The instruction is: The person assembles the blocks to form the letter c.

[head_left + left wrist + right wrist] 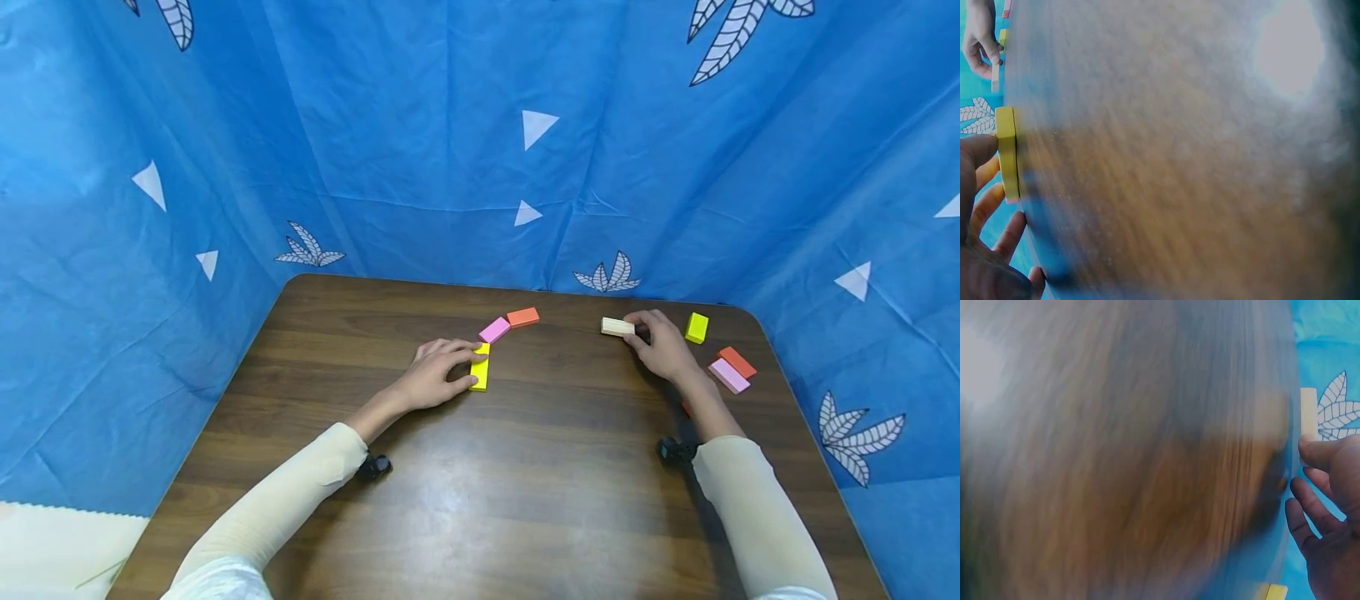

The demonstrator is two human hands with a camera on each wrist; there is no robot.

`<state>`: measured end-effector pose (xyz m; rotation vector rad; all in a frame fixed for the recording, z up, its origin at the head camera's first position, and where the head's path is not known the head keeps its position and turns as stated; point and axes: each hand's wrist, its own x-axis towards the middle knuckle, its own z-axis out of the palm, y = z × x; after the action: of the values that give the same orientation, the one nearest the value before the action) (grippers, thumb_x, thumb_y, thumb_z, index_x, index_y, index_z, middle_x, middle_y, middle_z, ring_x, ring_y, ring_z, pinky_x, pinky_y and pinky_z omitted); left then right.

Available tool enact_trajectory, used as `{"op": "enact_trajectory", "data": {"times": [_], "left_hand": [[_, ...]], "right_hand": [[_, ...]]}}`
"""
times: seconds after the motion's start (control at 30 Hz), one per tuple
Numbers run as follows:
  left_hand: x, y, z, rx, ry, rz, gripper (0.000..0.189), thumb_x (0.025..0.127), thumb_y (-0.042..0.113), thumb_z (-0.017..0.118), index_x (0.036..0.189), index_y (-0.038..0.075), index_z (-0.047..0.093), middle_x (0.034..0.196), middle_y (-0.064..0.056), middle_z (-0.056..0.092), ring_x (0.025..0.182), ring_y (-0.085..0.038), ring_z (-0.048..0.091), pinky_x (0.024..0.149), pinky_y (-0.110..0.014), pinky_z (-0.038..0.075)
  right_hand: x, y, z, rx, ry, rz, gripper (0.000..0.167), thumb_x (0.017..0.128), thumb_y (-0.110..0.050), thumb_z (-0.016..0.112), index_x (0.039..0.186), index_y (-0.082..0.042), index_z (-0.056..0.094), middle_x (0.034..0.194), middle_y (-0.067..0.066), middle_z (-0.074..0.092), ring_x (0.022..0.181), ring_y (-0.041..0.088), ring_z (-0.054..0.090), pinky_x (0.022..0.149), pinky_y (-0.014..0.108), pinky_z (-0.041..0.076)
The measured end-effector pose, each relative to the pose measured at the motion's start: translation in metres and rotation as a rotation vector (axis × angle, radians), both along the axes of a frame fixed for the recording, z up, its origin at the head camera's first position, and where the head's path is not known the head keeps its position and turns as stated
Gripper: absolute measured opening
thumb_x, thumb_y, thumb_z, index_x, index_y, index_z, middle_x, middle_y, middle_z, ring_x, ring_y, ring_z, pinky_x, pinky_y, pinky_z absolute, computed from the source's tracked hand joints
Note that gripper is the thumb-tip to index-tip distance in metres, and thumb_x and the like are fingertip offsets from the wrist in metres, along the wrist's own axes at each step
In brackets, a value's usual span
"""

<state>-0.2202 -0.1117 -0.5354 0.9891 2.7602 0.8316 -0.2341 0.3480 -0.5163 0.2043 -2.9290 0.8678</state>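
My left hand holds a flat yellow block on the table, thumb at its near end and fingers around the far end. In the left wrist view, the yellow block stands out against the blue cloth. A pink block lies just beyond it, its corner close to an orange block. Farther right, my right hand pinches one end of a pale wooden block between thumb and fingers. That pale block points away from the fingertips in the right wrist view.
Right of the right hand lie a yellow-green block, an orange block and a pink block side by side. Another orange piece is mostly hidden under the right forearm. Blue cloth hangs behind the brown table.
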Motion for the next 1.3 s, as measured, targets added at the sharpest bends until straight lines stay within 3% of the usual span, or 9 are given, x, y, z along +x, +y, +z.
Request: {"op": "enact_trajectory", "data": {"times": [0.63, 1.3], "left_hand": [[0.002, -0.001, 0.003, 0.004, 0.015, -0.006, 0.044, 0.105, 0.036, 0.070, 0.148, 0.028, 0.066, 0.162, 0.003, 0.056, 0.146, -0.030, 0.052, 0.122, -0.069, 0.027], [0.001, -0.001, 0.001, -0.005, 0.013, -0.005, 0.046, 0.106, 0.037, 0.069, 0.151, 0.028, 0.064, 0.164, 0.003, 0.055, 0.148, -0.029, 0.050, 0.124, -0.069, 0.026]], "right_hand": [[-0.013, -0.035, -0.001, -0.017, -0.027, 0.028, 0.034, 0.108, -0.013, 0.065, 0.139, 0.001, 0.061, 0.134, 0.024, 0.059, 0.121, 0.042, 0.058, 0.110, 0.062, 0.047], [-0.029, -0.070, -0.008, -0.034, 0.020, 0.062, 0.032, 0.107, -0.013, 0.067, 0.136, -0.001, 0.065, 0.135, 0.023, 0.062, 0.128, 0.042, 0.055, 0.112, 0.059, 0.044]]}}
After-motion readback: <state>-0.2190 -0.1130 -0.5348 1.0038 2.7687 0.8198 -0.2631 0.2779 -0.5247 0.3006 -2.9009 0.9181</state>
